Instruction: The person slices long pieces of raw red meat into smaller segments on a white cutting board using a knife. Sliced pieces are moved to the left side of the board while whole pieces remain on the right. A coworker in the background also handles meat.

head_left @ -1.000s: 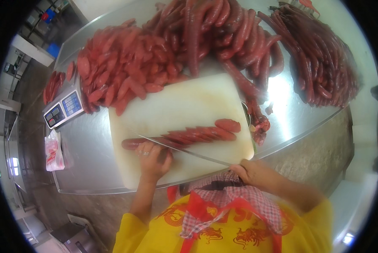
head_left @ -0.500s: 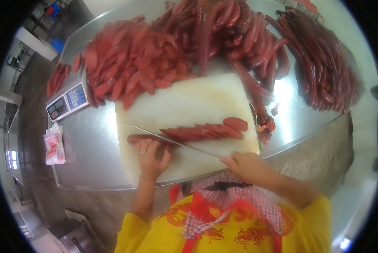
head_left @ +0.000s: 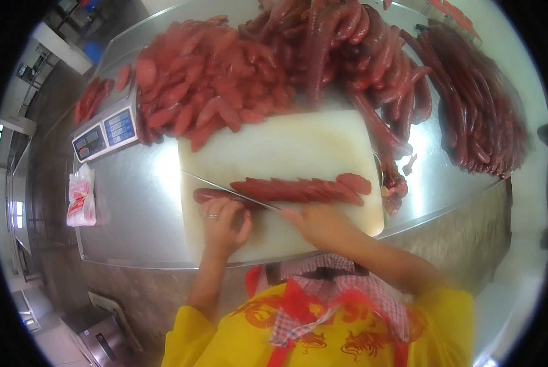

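Note:
On the white cutting board [head_left: 274, 144] lies a dark red sausage [head_left: 292, 190], cut into slanted slices that lean in a row to the right. My left hand [head_left: 223, 223], a ring on one finger, is closed over the uncut left end of it, fingers curled. My right hand [head_left: 320, 223] grips a long thin knife [head_left: 231, 191] by its handle, which the fingers hide. The blade slants up and left across the sausage, just right of my left fingertips. One slice lies on top at the row's right end.
Behind the board are a heap of slices [head_left: 207, 79], a pile of whole sausages [head_left: 341, 49] and a long bundle of sausages [head_left: 476, 98]. A digital scale [head_left: 106, 136] and plastic bags [head_left: 81, 196] stand left. Scraps [head_left: 395, 192] lie by the board's right edge.
My right hand has moved left and slightly up with the knife, pushing the blade further across the sausage. My left hand stays on the sausage's end. The whole view has shifted slightly.

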Available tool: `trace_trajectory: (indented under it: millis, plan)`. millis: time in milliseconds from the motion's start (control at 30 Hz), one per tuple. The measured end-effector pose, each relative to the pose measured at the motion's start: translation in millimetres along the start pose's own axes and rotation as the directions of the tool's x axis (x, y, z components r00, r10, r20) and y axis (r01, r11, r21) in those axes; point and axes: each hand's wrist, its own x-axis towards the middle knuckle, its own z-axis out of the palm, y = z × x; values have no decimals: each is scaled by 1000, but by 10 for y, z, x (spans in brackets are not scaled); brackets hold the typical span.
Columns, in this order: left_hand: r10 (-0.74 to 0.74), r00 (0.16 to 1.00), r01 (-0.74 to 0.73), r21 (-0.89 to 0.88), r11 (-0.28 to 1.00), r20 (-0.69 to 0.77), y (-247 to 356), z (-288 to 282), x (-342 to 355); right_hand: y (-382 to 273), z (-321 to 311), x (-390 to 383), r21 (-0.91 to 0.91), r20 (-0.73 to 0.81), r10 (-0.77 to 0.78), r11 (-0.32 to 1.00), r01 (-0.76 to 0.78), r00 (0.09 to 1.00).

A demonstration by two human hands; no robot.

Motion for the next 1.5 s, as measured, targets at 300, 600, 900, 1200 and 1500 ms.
trace_trajectory:
  millis: [300, 600, 900, 1200, 1500]
  plan:
    - [-59, 997, 61, -43, 997, 49, -142, -42, -33, 105, -333, -862, -76, 197, 285, 959, -275, 938]
    - [-71, 997, 71, -35, 997, -2, -222, -141, -117, -158, 230, 60, -58, -16, -9, 998, 8, 1000]
    - [-84, 996, 85, -55, 995, 15, -336, -194, -40, -2, -5, -788, -128, 12, 170, 978, -168, 985]
    - [-102, 994, 100, -40, 994, -45, -313, -215, -113, -181, 230, 60, -15, -10, 13, 1000, -13, 1000]
    - [-157, 985, 158, 0, 987, -75, -337, -157, -143, -65, 64, -571, -86, 54, 106, 991, -101, 993]
